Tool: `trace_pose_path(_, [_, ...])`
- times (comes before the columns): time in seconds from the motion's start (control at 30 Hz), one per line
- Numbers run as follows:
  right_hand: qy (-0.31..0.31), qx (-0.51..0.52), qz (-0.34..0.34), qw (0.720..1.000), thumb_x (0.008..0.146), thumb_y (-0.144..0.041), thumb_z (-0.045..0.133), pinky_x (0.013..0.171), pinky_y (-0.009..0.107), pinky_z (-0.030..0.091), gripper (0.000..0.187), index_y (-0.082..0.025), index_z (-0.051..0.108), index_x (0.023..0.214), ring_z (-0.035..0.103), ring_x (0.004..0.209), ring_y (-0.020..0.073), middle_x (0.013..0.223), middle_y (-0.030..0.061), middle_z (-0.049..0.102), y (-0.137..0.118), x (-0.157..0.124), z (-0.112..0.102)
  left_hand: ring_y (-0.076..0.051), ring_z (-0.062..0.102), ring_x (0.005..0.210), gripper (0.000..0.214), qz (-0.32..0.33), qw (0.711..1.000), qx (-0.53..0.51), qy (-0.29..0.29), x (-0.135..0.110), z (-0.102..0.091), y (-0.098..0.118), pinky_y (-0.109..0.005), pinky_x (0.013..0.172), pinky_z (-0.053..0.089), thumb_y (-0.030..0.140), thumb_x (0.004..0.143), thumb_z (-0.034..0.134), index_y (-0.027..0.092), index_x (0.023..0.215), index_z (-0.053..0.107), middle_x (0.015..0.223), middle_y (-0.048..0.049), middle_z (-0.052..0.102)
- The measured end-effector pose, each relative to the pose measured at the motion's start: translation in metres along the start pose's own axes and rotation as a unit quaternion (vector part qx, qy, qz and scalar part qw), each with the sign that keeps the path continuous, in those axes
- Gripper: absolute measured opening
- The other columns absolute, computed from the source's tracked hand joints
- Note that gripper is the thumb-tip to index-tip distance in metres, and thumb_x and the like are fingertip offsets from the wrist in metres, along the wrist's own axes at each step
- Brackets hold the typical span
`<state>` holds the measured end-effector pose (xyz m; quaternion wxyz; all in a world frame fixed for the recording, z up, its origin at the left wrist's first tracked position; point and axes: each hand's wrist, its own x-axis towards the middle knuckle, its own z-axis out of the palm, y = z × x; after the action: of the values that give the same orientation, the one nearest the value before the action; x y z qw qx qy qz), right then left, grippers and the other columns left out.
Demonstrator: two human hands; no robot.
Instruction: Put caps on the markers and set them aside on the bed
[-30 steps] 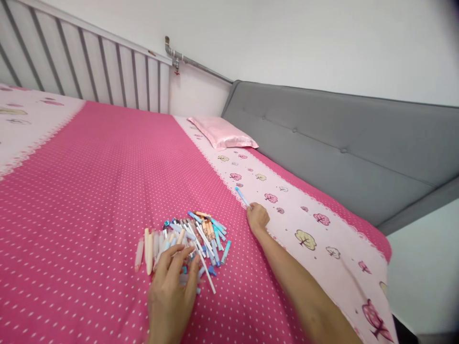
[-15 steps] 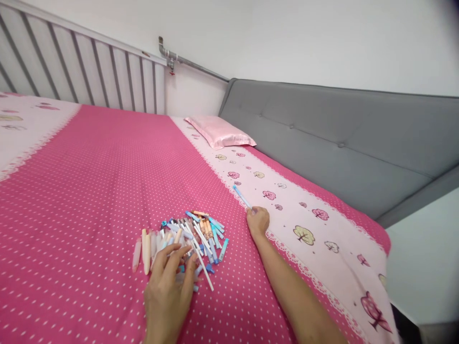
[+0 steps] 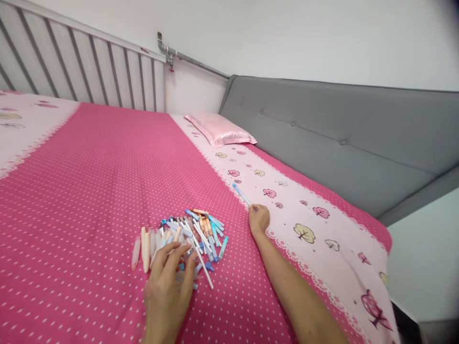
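Observation:
A heap of pens and markers [image 3: 202, 229] in white, blue, peach and brown lies on the pink dotted bedspread [image 3: 118, 172]. My left hand [image 3: 170, 272] rests over the near side of this heap, fingers apart and curved, covering some of the pens. To the right of the heap, my right hand [image 3: 258, 219] is closed on the near end of a slim pen [image 3: 242, 195] with a blue tip. That pen points away from me, over the lace-patterned edge of the bedspread's pale strip.
A pink satin pillow [image 3: 220, 129] lies at the far end, beside the grey padded headboard [image 3: 322, 129]. Behind the bed's far side stand a white radiator [image 3: 79, 62] and a grey pipe [image 3: 201, 64]. Printed trees cover the pale strip [image 3: 283, 224].
My right hand has shifted very slightly, with the pen still in it. My left hand stays over the heap, and the view has tilted a little.

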<state>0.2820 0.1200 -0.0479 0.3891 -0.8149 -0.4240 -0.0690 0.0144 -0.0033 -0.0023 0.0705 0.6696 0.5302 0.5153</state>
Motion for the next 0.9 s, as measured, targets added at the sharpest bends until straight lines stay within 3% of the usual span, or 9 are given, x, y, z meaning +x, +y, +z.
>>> trace_pose_path(0.9, [-0.017,-0.045,-0.016,0.999,0.086,-0.032,0.037,0.07,0.03,0.034,0.036,-0.013,0.067,0.085,0.052,0.08,0.0213,0.088,0.0127,0.063,0.0011,0.0015,0.0009,-0.016,0.06,0.083,0.02,-0.007,1.0,-0.002,-0.008,-0.001,0.0004,-0.0019,-0.028,0.067,0.054,0.032,0.08,0.054,0.02,0.094,0.063,0.102,-0.0062,0.054])
